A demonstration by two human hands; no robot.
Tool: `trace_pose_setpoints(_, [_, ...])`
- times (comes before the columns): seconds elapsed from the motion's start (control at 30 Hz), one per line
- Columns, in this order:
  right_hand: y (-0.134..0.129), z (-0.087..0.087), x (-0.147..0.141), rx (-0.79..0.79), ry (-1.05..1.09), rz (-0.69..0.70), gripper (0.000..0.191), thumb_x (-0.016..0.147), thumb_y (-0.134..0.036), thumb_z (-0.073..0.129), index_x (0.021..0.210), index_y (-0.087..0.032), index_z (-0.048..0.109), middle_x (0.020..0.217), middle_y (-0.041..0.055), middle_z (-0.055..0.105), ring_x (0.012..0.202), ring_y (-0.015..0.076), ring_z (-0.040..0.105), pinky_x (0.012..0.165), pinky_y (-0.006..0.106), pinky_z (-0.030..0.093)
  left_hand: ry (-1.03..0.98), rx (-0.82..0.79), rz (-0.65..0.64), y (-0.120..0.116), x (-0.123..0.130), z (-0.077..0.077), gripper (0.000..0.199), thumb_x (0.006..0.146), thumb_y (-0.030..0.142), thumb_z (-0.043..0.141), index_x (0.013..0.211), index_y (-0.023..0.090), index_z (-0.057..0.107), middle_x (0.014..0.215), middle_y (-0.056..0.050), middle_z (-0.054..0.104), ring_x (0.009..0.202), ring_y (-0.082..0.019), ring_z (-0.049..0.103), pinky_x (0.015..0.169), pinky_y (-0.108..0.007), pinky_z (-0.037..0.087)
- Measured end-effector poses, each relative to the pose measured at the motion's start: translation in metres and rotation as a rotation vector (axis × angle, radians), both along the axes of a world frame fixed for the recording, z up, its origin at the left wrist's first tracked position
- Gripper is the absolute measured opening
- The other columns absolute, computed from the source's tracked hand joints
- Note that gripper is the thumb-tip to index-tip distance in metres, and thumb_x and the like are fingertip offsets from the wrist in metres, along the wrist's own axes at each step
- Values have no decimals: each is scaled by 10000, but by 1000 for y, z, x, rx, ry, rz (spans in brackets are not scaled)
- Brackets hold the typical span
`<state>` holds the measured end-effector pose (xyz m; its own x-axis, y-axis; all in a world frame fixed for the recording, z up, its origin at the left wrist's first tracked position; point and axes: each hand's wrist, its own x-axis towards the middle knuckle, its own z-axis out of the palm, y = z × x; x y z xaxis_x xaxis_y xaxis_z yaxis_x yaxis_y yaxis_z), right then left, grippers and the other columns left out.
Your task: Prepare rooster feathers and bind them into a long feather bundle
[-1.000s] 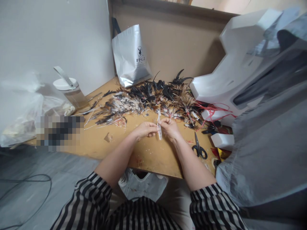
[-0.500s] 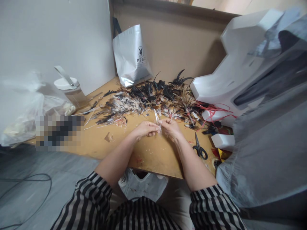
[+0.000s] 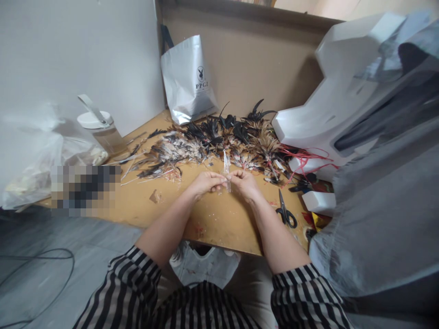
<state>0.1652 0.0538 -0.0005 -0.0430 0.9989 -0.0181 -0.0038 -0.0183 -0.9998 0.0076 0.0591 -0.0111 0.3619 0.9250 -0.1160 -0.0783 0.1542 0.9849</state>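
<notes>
My left hand point(image 3: 207, 183) and my right hand point(image 3: 244, 184) meet above the near part of the table. Between their pinched fingertips stands a narrow, pale, shiny strip point(image 3: 226, 160), perhaps clear plastic; its middle is covered by the fingers. Its upper end points toward a heap of brown and black feathers point(image 3: 212, 132), and a short piece shows below the fingertips. Black-handled scissors point(image 3: 286, 211) lie to the right of my right forearm. A small brown scrap point(image 3: 155, 196) rests left of my left hand.
A silver bag point(image 3: 188, 82) stands behind the feathers. At left are a lidded bottle point(image 3: 108, 137) and a clear plastic bag point(image 3: 30, 169). Red strings point(image 3: 305, 160) hang beside white foam point(image 3: 302, 123) at right. The wooden table's front edge point(image 3: 222, 246) is near my lap.
The pale strip has turned slightly and sits more upright between my fingertips. Both hands have shifted only a little, their fingertips closer together.
</notes>
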Motion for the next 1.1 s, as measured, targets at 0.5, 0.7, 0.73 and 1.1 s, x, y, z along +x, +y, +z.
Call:
trace_pose_setpoints(0.5, [-1,2,2,-72,44,8,344,532,-429,747,641,-175,543,421,-52,492,321,54,312,342,209,184,60,4,-91,-3,1,1,202,648,305,658,704,111,648,614,-33,621,460,-44,466,441,-173,293])
trace_pose_setpoints(0.7, [-1,7,6,-58,41,-45,336,524,-436,747,620,-182,549,358,-75,398,311,52,264,348,220,170,60,-26,-102,-4,0,3,246,620,332,680,721,111,650,651,-43,623,472,-49,470,427,-172,281])
trace_pose_setpoints(0.73, [-1,8,5,-58,37,-49,335,525,-436,747,618,-181,551,363,-72,402,315,51,265,351,222,173,65,-15,-109,-5,1,3,265,627,359,677,714,111,648,645,-42,618,470,-48,465,426,-172,279])
trace_pose_setpoints(1.1, [-4,4,1,-64,-2,46,341,544,-431,746,642,-158,567,493,-29,543,382,52,352,399,215,216,76,27,-60,-2,1,0,214,640,327,665,683,117,655,580,-21,596,461,-47,456,439,-172,293])
